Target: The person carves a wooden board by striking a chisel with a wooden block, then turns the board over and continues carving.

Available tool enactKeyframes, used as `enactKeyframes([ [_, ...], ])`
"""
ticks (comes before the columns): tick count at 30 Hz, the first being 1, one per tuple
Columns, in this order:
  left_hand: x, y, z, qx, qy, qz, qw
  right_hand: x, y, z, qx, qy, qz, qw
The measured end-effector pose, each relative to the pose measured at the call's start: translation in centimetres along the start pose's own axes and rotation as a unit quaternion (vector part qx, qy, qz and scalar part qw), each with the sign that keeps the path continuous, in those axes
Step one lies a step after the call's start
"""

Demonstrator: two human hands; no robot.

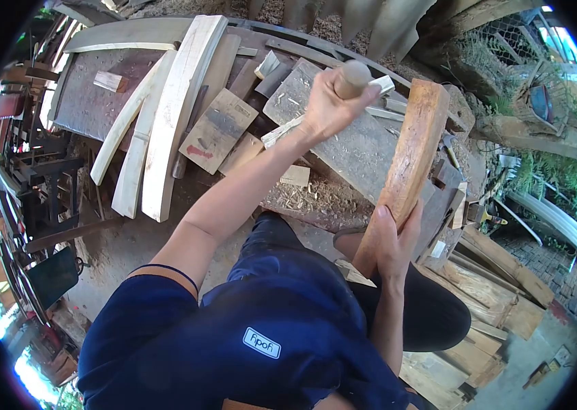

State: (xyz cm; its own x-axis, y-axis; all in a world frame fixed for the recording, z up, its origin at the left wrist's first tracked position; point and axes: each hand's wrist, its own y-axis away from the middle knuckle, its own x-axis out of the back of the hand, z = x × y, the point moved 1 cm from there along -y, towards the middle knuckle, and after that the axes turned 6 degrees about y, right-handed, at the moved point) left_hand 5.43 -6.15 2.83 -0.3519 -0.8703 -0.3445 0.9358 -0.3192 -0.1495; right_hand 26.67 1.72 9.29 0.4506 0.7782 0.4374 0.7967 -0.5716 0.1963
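My left hand (333, 106) is closed round an upright, round wooden handle (352, 76), seen end-on from above; whatever is at its lower end is hidden by the hand. Under that hand runs a pale strip of wood (282, 131), its other end showing past my fingers. It lies across a grey, worn board (363, 154) on the bench. On the right, my right hand (396, 239) grips the lower end of a heavy, squared, club-like wooden mallet (415, 140). The mallet's thick brown end points away from me, to the right of the left hand and apart from it.
Long pale planks (183, 116) lie on the left of the bench (87, 109). A block with a red mark (219, 130) and wood shavings (316, 198) are nearer the middle. Stacked timber (480, 301) lies at right, chairs (49, 273) stand at far left.
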Motion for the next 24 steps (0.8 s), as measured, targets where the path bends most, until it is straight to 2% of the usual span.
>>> enactKeyframes([
  [2,-0.5,1.2,-0.7,0.019,-0.017,-0.008,1.0,0.0,-0.1,0.3,0.009,0.003,-0.003,1.0],
  [4,-1.2,2.3,-1.2,-0.098,-0.122,-0.093,0.983,0.1,-0.3,0.5,0.022,0.005,0.002,1.0],
  [5,-1.3,2.7,-1.6,-0.099,-0.122,-0.089,0.984,0.2,-0.4,0.4,0.023,0.006,-0.001,1.0],
  [7,-1.8,3.3,-1.6,-0.218,-0.192,-0.135,0.947,0.5,-0.5,0.3,0.038,0.024,0.006,0.999],
  [10,-2.1,3.8,-2.3,-0.192,-0.2,-0.129,0.952,0.6,-0.8,0.0,0.043,0.011,0.018,0.999],
  [20,-1.9,3.5,-2.3,-0.211,-0.202,-0.131,0.948,0.9,-1.1,-0.5,0.04,0.015,0.01,0.999],
  [23,-1.9,3.6,-3.1,-0.178,-0.193,-0.129,0.956,1.3,-1.4,-1.2,0.051,0.019,0.019,0.998],
  [24,-1.9,3.7,-3.2,-0.197,-0.186,-0.134,0.953,1.6,-1.5,-1.4,0.053,0.022,0.025,0.998],
])
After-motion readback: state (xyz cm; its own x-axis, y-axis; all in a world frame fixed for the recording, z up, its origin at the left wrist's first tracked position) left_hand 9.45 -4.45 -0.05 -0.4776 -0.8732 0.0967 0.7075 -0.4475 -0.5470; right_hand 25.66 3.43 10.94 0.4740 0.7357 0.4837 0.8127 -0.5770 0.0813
